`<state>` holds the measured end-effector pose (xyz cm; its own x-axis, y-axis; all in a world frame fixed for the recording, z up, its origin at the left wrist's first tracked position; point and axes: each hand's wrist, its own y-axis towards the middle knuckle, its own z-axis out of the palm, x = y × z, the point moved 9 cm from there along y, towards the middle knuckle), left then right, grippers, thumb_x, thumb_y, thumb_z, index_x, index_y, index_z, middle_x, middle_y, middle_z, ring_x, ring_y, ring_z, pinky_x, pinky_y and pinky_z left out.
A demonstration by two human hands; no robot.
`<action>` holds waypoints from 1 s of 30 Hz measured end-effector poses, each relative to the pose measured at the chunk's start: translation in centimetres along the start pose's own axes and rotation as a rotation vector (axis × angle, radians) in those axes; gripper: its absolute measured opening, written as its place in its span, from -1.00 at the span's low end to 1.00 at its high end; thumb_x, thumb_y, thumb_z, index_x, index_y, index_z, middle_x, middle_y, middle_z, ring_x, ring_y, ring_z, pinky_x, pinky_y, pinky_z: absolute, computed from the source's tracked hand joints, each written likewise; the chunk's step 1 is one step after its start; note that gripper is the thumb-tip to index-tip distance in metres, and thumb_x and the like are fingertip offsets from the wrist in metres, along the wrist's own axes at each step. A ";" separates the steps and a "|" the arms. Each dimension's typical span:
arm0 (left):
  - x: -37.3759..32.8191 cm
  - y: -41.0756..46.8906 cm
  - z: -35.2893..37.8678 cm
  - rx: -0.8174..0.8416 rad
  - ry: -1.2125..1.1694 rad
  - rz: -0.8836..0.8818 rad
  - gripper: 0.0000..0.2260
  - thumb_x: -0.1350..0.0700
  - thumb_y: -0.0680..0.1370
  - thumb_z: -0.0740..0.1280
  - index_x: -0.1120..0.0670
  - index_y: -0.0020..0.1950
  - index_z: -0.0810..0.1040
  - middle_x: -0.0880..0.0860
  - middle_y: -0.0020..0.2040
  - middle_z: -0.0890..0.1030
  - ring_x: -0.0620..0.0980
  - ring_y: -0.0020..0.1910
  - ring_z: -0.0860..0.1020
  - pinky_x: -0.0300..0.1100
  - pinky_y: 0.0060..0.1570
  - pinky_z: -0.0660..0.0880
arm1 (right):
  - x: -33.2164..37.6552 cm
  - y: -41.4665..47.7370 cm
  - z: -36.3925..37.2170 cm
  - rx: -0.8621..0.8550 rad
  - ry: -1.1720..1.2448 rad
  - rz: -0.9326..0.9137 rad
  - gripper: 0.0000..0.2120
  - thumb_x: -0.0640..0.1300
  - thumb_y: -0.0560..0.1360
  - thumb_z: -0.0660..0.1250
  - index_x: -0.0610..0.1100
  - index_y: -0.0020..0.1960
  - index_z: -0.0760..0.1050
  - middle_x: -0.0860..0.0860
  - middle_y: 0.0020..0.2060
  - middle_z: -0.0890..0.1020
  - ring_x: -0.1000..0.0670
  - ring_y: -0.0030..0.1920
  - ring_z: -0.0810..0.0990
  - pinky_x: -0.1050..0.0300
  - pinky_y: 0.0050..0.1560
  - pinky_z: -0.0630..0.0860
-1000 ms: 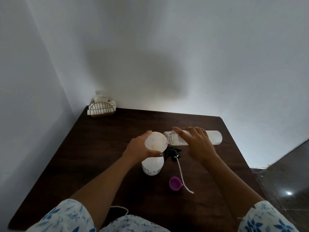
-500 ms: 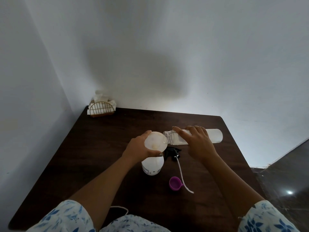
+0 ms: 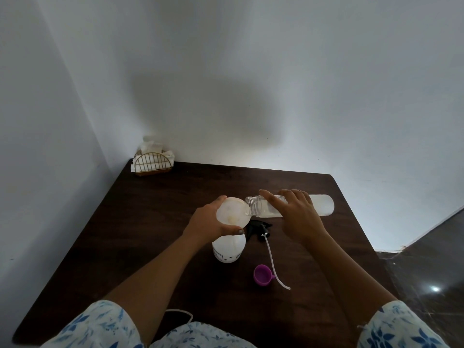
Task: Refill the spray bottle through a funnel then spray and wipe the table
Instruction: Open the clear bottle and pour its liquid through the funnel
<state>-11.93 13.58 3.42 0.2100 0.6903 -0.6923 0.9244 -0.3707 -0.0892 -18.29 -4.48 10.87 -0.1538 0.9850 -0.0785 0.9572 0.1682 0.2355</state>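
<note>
A dark brown wooden table (image 3: 140,222) with rounded corners is set into the corner of two pale walls and fills the lower half of the frame. At its far left corner, a gold wire napkin holder (image 3: 153,164) stuffed with white tissues is seen. Near the centre, a white spray bottle (image 3: 228,249) is stood upright. Just right of it, a black spray head (image 3: 258,228) is laid flat, its white tube (image 3: 275,266) trailing toward the lower right. A small purple cap (image 3: 262,274) is placed just beside that tube.
</note>
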 end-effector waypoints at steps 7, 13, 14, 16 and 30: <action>-0.2 -0.2 -0.1 0.000 -0.001 0.000 -0.02 -0.28 0.19 0.49 -0.05 0.48 0.12 0.05 0.41 0.36 0.09 0.33 0.35 -0.02 0.23 0.38 | 0.1 0.0 -0.2 -0.013 0.008 -0.001 -0.21 -0.24 0.29 0.46 0.08 0.44 0.26 -0.19 0.16 0.54 -0.22 0.16 0.48 -0.18 0.21 0.37; -0.3 -0.3 -0.1 -0.002 -0.003 0.004 -0.03 -0.27 0.19 0.50 -0.05 0.48 0.12 0.05 0.41 0.36 0.08 0.34 0.35 -0.02 0.24 0.39 | 0.2 -0.1 -0.3 -0.006 0.011 0.004 -0.20 -0.23 0.28 0.46 0.09 0.44 0.26 -0.18 0.17 0.54 -0.22 0.17 0.47 -0.17 0.22 0.35; -0.3 -0.3 -0.1 -0.003 -0.007 0.003 -0.03 -0.27 0.19 0.50 -0.05 0.48 0.13 0.05 0.41 0.36 0.09 0.34 0.35 -0.03 0.24 0.39 | 0.2 -0.1 -0.3 -0.005 0.013 0.005 -0.20 -0.23 0.28 0.47 0.09 0.44 0.26 -0.18 0.17 0.54 -0.22 0.17 0.47 -0.18 0.23 0.35; -0.3 -0.3 -0.2 -0.005 -0.010 0.003 -0.03 -0.28 0.19 0.50 -0.05 0.48 0.13 0.05 0.41 0.36 0.09 0.33 0.35 -0.04 0.22 0.38 | 0.2 -0.1 -0.3 -0.005 0.017 0.006 -0.20 -0.24 0.28 0.46 0.09 0.44 0.26 -0.18 0.17 0.54 -0.22 0.17 0.47 -0.18 0.23 0.34; -0.3 -0.4 -0.2 0.000 -0.010 0.000 -0.02 -0.28 0.19 0.50 -0.05 0.48 0.12 0.07 0.40 0.37 0.10 0.32 0.37 -0.05 0.20 0.39 | 0.3 -0.2 -0.3 -0.004 0.007 0.006 -0.20 -0.24 0.29 0.46 0.09 0.45 0.25 -0.18 0.18 0.53 -0.22 0.18 0.46 -0.18 0.24 0.34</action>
<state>-12.31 13.61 3.79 0.2071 0.6843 -0.6991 0.9245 -0.3706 -0.0889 -18.60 -4.23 11.09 -0.1501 0.9862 -0.0700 0.9572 0.1627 0.2395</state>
